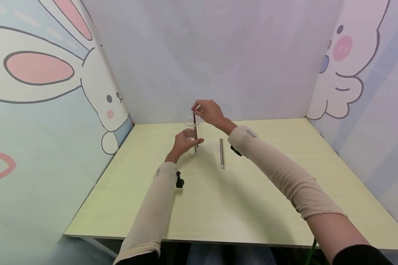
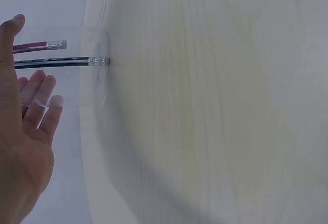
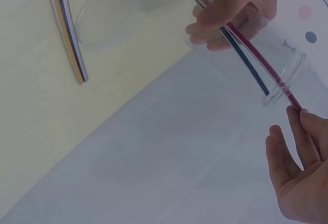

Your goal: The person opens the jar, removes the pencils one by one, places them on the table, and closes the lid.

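My left hand (image 1: 183, 143) holds a clear plastic jar (image 3: 279, 42) upright over the table, thumb on one side and fingers on the other. Inside the jar stands a dark green pencil (image 2: 56, 61), its eraser end at the bottom. A red pencil (image 3: 256, 55) reaches down through the jar's mouth, eraser end lowest and above the green one's end. Above the rim, my right hand (image 1: 209, 111) pinches the red pencil's upper end between thumb and forefinger, the other fingers apart from it.
Right of the jar, two more pencils (image 1: 222, 154) lie side by side on the pale wooden table (image 1: 252, 198). A clear round lid (image 1: 213, 154) lies between them and the jar. Printed wall panels stand behind the table and at both sides.
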Demonstrator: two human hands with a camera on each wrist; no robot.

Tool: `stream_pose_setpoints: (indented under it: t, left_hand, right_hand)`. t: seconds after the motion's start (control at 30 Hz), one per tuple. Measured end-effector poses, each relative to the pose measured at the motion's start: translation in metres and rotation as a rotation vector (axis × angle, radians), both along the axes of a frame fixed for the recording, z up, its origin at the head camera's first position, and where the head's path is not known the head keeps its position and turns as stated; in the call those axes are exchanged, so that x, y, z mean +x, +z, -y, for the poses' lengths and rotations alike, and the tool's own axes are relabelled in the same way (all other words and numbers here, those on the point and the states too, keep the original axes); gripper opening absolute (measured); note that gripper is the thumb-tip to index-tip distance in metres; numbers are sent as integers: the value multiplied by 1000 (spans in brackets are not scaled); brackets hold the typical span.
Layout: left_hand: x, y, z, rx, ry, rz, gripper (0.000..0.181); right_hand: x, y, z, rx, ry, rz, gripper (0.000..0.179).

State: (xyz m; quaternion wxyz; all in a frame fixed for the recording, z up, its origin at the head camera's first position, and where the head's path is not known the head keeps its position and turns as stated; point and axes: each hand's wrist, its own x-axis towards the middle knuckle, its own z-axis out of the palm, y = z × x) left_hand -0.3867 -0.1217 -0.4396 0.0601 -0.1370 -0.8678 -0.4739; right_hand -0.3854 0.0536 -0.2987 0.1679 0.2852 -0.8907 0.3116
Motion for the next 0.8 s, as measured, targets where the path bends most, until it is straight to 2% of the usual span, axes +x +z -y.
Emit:
stream_pose_setpoints:
  t: [0.33,0.8]
  left_hand:
    - [-1,0,1,0,3,10,67]
    - [2,0,0,16,8,28,75]
  right_hand:
    - [6,19,-6,-14,-11,9,9]
    - [5,35,-15,-26,-29,-10,11]
